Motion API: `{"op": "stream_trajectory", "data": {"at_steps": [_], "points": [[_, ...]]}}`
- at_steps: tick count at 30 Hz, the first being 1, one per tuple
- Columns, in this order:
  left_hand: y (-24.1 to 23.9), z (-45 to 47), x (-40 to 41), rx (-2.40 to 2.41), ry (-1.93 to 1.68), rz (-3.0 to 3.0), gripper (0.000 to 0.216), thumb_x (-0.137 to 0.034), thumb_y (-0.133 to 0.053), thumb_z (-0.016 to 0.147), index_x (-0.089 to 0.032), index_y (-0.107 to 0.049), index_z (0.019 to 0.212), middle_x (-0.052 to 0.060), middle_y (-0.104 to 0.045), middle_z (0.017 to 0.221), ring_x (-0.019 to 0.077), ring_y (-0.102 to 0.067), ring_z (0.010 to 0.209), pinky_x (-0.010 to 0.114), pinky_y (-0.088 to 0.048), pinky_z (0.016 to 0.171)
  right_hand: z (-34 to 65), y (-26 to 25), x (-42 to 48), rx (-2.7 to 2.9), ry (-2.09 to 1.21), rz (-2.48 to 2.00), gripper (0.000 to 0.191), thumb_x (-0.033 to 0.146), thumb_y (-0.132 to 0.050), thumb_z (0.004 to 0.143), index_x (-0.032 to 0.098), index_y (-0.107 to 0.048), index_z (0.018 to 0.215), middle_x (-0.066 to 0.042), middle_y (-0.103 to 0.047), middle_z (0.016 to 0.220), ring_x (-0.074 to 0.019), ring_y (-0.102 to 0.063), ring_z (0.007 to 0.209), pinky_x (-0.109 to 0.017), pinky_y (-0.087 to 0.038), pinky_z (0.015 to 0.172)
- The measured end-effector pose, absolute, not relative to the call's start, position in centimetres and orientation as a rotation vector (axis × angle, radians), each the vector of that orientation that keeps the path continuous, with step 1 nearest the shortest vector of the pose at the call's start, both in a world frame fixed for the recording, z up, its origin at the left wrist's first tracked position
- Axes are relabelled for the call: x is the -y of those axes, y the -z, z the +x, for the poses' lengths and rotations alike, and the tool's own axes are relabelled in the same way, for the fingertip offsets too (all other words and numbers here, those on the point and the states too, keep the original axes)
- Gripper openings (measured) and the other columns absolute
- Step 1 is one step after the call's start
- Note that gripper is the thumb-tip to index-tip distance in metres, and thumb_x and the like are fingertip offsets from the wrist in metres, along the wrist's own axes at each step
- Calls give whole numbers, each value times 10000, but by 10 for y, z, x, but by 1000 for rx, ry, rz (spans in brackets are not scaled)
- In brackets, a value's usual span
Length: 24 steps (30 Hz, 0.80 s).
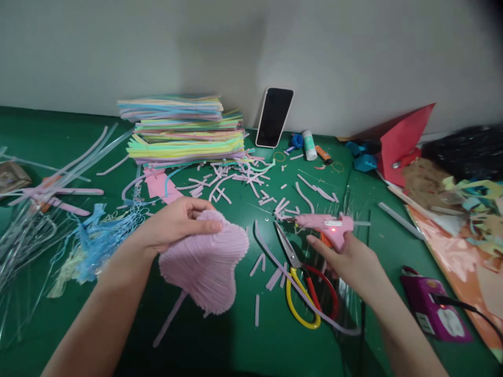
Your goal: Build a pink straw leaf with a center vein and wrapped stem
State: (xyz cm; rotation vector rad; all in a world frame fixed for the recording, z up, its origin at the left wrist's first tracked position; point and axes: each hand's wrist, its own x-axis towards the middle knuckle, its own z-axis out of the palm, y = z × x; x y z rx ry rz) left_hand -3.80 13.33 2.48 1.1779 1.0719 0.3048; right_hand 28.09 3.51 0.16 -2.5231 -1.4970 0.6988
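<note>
My left hand pinches the top edge of a pale purple, ribbed, petal-shaped piece that looks built from pipe cleaners. A stem of the same colour sticks out below it. At the right, my right hand is closed round the handle of a pink glue gun, whose small light glows red and whose nozzle points left. Between the hands lie scissors with one yellow and one red handle loop. A long purple pipe cleaner runs across them.
Bundled pastel pipe cleaners are stacked by the wall, beside a leaning phone. Short cut pieces litter the green table. Blue tassels lie left; a purple box with a black cable lies right.
</note>
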Motion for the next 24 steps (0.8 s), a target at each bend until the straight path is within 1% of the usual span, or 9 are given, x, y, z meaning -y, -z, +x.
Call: {"op": "stream_trajectory", "data": {"at_steps": [7, 10, 12, 13, 15, 17, 19, 22, 24], "points": [[-14, -46, -128, -1059, -293, 1070, 186, -251, -819, 657, -186, -701, 786, -42, -675, 684, 98, -595, 624, 155, -443, 558, 282, 31, -40, 1292, -478, -2624, 598, 710, -495, 755, 131, -611, 843, -145, -669, 695, -293, -631, 660, -357, -445, 601], [-21, -43, -126, -1063, -288, 1111, 153, -263, -801, 680, -196, -706, 779, -50, -671, 681, 92, -590, 623, 148, -436, 554, 272, 31, -33, 1344, -89, -2577, 763, 741, -426, 787, 33, -626, 991, -250, -677, 868, -368, -626, 828, -440, -453, 719], [-27, -42, -126, -1059, -271, 1196, 119, -252, -787, 691, -202, -711, 769, -59, -663, 675, 86, -583, 626, 140, -429, 561, 255, 27, -28, 1387, 139, -2448, 782, 744, -394, 810, 25, -617, 1023, -292, -653, 982, -384, -602, 919, -465, -451, 762], [-30, -41, -126, -1055, -263, 1245, 102, -244, -780, 696, -206, -712, 762, -63, -660, 675, 84, -581, 632, 137, -427, 570, 243, 25, -27, 1386, 142, -2373, 732, 728, -410, 819, 56, -621, 1019, -270, -656, 985, -365, -603, 916, -451, -460, 754], [-35, -39, -127, -1047, -252, 1338, 79, -232, -766, 705, -214, -714, 762, -69, -664, 689, 85, -586, 655, 135, -427, 593, 218, 26, -29, 1462, -154, -2199, 539, 658, -514, 818, 151, -634, 958, -165, -691, 894, -283, -625, 790, -388, -482, 683], [-39, -37, -128, -1044, -243, 1404, 74, -244, -754, 716, -221, -715, 775, -71, -672, 704, 94, -597, 676, 140, -427, 601, 196, 31, -35, 1547, -376, -2027, 433, 568, -590, 810, 166, -646, 961, -140, -704, 893, -265, -639, 790, -384, -499, 708], [-43, -35, -129, -1048, -232, 1453, 86, -279, -750, 724, -220, -714, 775, -67, -677, 707, 103, -603, 684, 150, -430, 604, 183, 34, -41, 1576, -482, -1938, 335, 480, -563, 853, 166, -674, 894, -110, -711, 795, -238, -651, 697, -367, -511, 670], [-52, -32, -126, -1039, -225, 1499, 152, -352, -750, 728, -211, -712, 769, -57, -678, 708, 112, -607, 683, 160, -435, 608, 183, 19, -40, 1477, -583, -1885, 300, 431, -546, 889, 181, -709, 861, -28, -672, 610, -162, -617, 498, -284, -504, 519], [-59, -31, -123, -1018, -245, 1488, 189, -381, -763, 711, -208, -706, 761, -56, -673, 701, 111, -608, 672, 159, -437, 592, 189, -6, -33, 1236, -746, -1817, 256, 430, -637, 843, 208, -737, 923, 17, -628, 528, -128, -553, 394, -234, -425, 371]]}}
